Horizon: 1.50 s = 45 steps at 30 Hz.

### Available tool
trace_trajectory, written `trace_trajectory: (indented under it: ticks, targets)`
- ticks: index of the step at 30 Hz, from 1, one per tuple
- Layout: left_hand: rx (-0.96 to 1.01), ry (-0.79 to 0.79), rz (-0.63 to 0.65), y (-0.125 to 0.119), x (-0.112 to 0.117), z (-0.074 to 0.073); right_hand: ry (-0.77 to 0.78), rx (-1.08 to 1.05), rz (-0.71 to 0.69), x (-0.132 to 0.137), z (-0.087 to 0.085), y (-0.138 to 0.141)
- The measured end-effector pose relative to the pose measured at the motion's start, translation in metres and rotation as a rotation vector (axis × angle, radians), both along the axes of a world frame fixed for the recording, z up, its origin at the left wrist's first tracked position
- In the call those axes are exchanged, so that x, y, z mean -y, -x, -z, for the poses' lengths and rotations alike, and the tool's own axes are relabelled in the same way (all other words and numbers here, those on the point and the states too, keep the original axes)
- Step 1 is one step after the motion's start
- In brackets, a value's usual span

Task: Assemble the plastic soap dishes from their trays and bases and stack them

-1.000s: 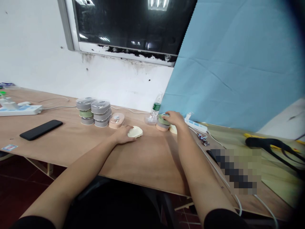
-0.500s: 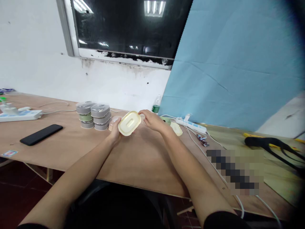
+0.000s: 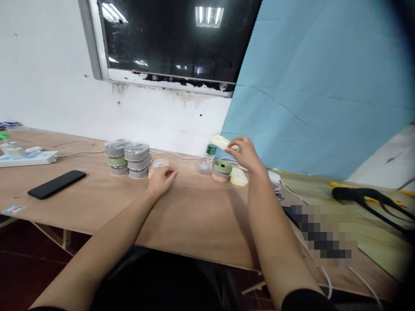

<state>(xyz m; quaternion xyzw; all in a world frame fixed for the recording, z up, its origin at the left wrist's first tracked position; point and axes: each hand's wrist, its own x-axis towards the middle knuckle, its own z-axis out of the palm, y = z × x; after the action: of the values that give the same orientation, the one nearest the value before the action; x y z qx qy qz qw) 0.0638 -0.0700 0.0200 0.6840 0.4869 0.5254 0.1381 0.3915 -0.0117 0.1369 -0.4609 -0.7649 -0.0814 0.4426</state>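
Observation:
My right hand (image 3: 244, 152) pinches a shallow cream plastic tray (image 3: 220, 141) by its edge, raised above the back of the table. Below it a stack of round-ended boxes (image 3: 222, 170), green on top, stands beside more cream trays (image 3: 239, 176) lying on the table. My left hand (image 3: 161, 179) is in front of a pink box with a clear lid (image 3: 158, 164). Its fingers are loosely curled with the thumb apart, and nothing shows in them. Whether it touches the pink box I cannot tell.
Two stacks of grey and green clear-lidded boxes (image 3: 138, 160) stand left of the pink box. A bottle with a green label (image 3: 211, 150) and a clear plastic piece (image 3: 204, 165) are near the wall. A black phone (image 3: 56, 184) lies left; power strips (image 3: 30, 157) and cables cross the table.
My left hand has let go of the cream tray and lowered toward the pink box. My right hand has carried the tray up and to the right, above the box stack.

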Motion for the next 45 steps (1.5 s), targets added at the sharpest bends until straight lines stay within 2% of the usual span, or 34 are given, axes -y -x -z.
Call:
trace_trajectory:
  ticks: [2, 6, 10, 13, 16, 18, 23, 28, 30, 32, 36, 38, 40, 42, 45]
  targets:
    - [-0.215, -0.112, -0.105, 0.003, -0.002, 0.003, -0.025, -0.086, 0.128, -0.012, 0.011, -0.038]
    - [-0.36, -0.136, -0.314, 0.012, -0.006, 0.006, 0.164, -0.231, 0.233, -0.03, 0.053, -0.096]
    - [-0.446, -0.047, -0.463, 0.018, -0.009, 0.01, 0.348, -0.38, 0.302, -0.035, 0.096, -0.116]
    - [-0.543, 0.059, -0.466, 0.018, -0.01, 0.015, 0.476, -0.409, 0.282, -0.036, 0.116, -0.115]
    - [-0.61, 0.094, -0.425, 0.016, -0.01, 0.016, 0.628, -0.359, 0.214, -0.039, 0.124, -0.111]
    - [-0.621, 0.076, -0.412, 0.015, -0.01, 0.015, 0.678, -0.327, 0.201, -0.042, 0.125, -0.111]
    - [-0.583, 0.052, -0.421, 0.01, -0.009, 0.01, 0.676, -0.288, 0.292, -0.053, 0.126, -0.117]
    - [-0.544, 0.092, -0.514, 0.01, -0.009, 0.01, 0.646, -0.264, 0.345, -0.056, 0.133, -0.12]
    - [-0.523, 0.202, -0.517, 0.013, -0.01, 0.011, 0.63, -0.239, 0.38, -0.054, 0.126, -0.12]
    - [-0.481, 0.315, -0.466, 0.018, -0.013, 0.013, 0.553, -0.21, 0.395, -0.051, 0.11, -0.117]
    - [-0.367, 0.354, -0.352, 0.025, -0.018, 0.016, 0.24, -0.197, 0.361, -0.037, 0.054, -0.095]
    - [-0.338, 0.339, -0.335, 0.025, -0.019, 0.017, 0.154, -0.231, 0.262, -0.024, 0.026, -0.073]
    - [-0.336, 0.319, -0.311, 0.023, -0.02, 0.017, 0.123, -0.234, 0.125, -0.01, 0.005, -0.045]
    - [-0.337, 0.294, -0.283, 0.021, -0.021, 0.018, 0.128, -0.201, -0.005, 0.002, -0.006, -0.014]
    - [-0.294, 0.242, -0.275, 0.019, -0.022, 0.018, 0.193, -0.077, -0.147, 0.013, -0.003, 0.033]
